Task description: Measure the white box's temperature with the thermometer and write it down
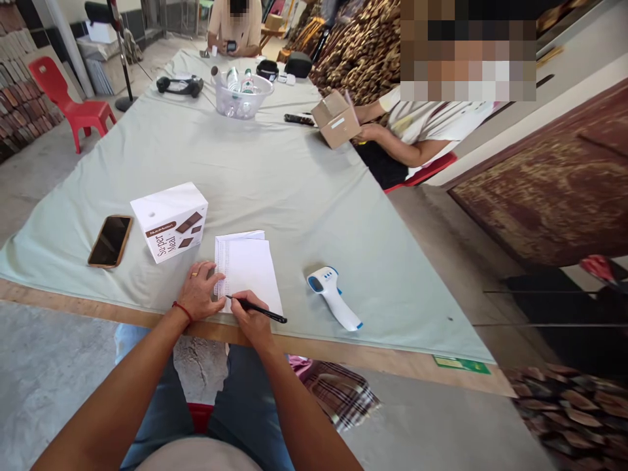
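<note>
My right hand (252, 320) grips a black pen (267, 314), its tip at the lower left of a white paper pad (250, 265). Small rows of marks run down the pad's left side. My left hand (200, 291) lies with fingers spread on the pad's left edge, a ring and a red wrist cord on it. Just beyond that hand stands a white box (169, 219) with brown pictures and print. A phone (110, 241) in a brown case lies farther left. To the right of the pad rests a white and blue infrared thermometer (336, 297).
A pale green cloth (294, 176) covers the table. Farther back are a clear plastic basket (240, 104) with bottles, and dark headgear (179, 86). A person at the right holds a cardboard box (336, 120); another sits at the far end. A red chair (71, 98) stands left.
</note>
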Motion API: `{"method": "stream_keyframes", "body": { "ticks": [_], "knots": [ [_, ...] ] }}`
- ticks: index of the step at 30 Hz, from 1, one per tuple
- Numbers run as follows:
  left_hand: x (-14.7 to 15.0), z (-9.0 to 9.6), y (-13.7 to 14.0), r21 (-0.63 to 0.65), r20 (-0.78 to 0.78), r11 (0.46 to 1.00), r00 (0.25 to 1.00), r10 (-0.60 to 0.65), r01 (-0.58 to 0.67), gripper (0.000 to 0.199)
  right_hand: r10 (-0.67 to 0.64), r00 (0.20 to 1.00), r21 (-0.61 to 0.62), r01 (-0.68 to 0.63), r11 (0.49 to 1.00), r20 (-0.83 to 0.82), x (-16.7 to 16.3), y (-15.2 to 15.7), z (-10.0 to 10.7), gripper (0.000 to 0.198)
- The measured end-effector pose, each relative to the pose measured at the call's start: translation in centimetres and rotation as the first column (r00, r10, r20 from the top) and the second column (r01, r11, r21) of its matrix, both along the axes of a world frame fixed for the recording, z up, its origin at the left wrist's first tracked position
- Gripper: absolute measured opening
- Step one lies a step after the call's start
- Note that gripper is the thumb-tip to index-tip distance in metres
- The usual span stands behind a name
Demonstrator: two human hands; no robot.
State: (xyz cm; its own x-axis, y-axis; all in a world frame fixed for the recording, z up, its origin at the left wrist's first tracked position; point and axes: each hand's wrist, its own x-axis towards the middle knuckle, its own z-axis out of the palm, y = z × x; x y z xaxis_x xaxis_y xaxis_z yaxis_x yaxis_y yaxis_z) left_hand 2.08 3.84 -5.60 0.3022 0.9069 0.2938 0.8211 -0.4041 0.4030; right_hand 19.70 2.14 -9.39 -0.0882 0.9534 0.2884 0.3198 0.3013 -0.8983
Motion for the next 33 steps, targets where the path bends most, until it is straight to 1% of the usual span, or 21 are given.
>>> {"method": "stream_keyframes", "body": {
  "ticks": [8, 18, 22, 26, 33],
  "knots": [
    [0.0, 0.0, 0.0, -0.013, 0.007, 1.0, 1.0, 0.005, -0.005, 0.046, -0.018, 1.0, -0.015, 0.018, 1.0, 0.016, -0.2, 0.0, 0.3, 0.012],
    [-0.1, 0.0, 0.0, -0.017, 0.02, 1.0, 1.0, -0.003, 0.003, 0.046, -0.023, 0.999, -0.06, 0.02, 0.998, -0.035, -0.9, -0.3, 2.3, 0.013],
    [-0.1, 0.0, 0.0, -0.011, 0.015, 1.0, 1.0, -0.006, 0.006, 0.046, -0.005, 0.999, -0.04, 0.003, 0.999, -0.032, -0.7, -0.2, 1.9, 0.013],
    [-0.1, 0.0, 0.0, -0.001, 0.009, 1.0, 1.0, -0.009, 0.009, 0.046, -0.031, 0.999, -0.041, 0.03, 0.999, -0.018, -0.5, -0.2, 1.4, 0.011],
    [0.0, 0.0, 0.0, -0.017, 0.021, 1.0, 1.0, -0.003, 0.003, 0.046, -0.032, 0.999, -0.07, 0.029, 0.997, -0.04, -0.8, -0.3, 2.1, 0.013]
  ]
}}
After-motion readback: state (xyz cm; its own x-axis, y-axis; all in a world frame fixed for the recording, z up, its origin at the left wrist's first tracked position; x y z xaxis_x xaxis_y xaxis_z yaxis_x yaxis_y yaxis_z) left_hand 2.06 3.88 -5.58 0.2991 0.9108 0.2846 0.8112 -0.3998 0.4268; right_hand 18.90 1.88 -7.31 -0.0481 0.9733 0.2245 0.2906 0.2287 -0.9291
